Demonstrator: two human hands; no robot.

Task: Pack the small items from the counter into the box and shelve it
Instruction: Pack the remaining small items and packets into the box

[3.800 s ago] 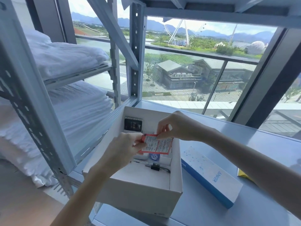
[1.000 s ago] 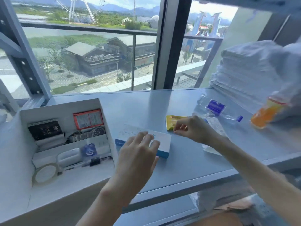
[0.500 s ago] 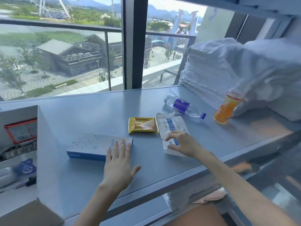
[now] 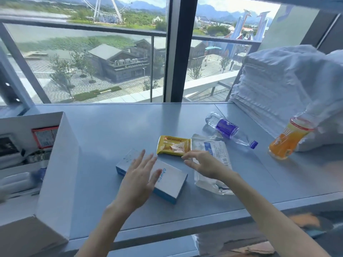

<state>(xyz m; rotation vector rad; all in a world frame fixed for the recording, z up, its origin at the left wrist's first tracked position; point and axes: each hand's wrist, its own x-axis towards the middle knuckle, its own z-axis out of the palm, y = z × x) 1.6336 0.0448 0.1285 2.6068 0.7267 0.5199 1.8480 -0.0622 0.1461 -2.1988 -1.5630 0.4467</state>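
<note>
Box (image 4: 55, 164) open at far left on the counter (image 4: 120, 123), then left hand (image 4: 141, 180) spread flat over the slim carton (image 4: 172, 184), likely light and stiff, best pinched by its long edges, right hand (image 4: 204, 166) loosely splayed, empty, over the crinkly pouch (image 4: 217, 149); smooth grey top under a wide window (image 4: 111, 71).

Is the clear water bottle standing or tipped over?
Tipped over: the water bottle lies on its side on the counter, blue cap pointing right.
</note>
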